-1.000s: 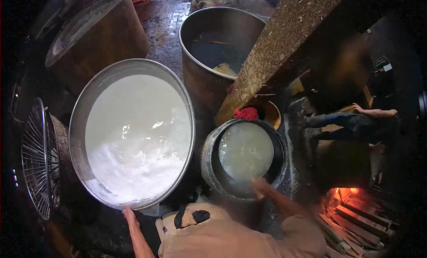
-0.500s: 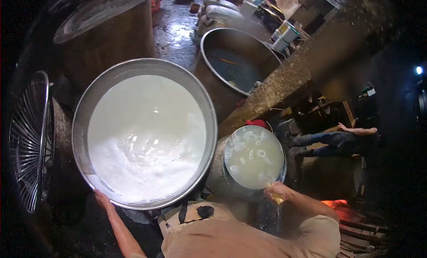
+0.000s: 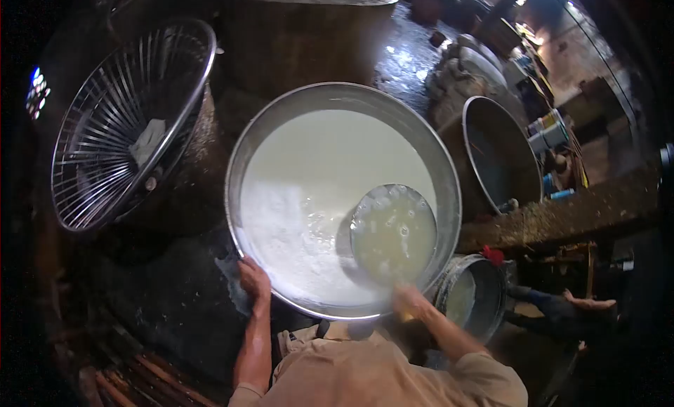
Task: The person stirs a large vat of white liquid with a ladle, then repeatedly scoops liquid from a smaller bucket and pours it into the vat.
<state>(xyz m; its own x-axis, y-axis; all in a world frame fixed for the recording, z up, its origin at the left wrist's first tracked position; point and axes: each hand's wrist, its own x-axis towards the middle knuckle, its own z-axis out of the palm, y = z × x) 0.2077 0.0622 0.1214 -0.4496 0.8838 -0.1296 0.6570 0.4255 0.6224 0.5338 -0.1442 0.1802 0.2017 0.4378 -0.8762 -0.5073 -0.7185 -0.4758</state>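
Observation:
A wide metal vat [image 3: 239, 161] of foamy white liquid [image 3: 330, 147] stands in front of me. My left hand [image 3: 255, 280] is closed on its near-left rim. My right hand [image 3: 413, 302], blurred by motion, grips a round scoop [image 3: 358, 256] by a yellowish handle that is mostly hidden. The scoop is full of cloudy pale-yellow liquid with bubbles on it. It is over the right part of the vat, inside the rim. To the right stands a metal bucket [image 3: 500, 294] with cloudy liquid inside.
A slatted metal basket [image 3: 74, 119] with a white cloth [image 3: 149, 141] in it stands at the left. Beyond the vat is a large cylindrical container [image 3: 302, 45]. A deep metal tub [image 3: 484, 143] and a thick ledge [image 3: 583, 214] are at the right, with another person [image 3: 554, 305] past the bucket.
My right hand has moved the filled scoop left, from over the bucket to over the vat. The view has turned, showing more of the basket. My left hand stays on the rim.

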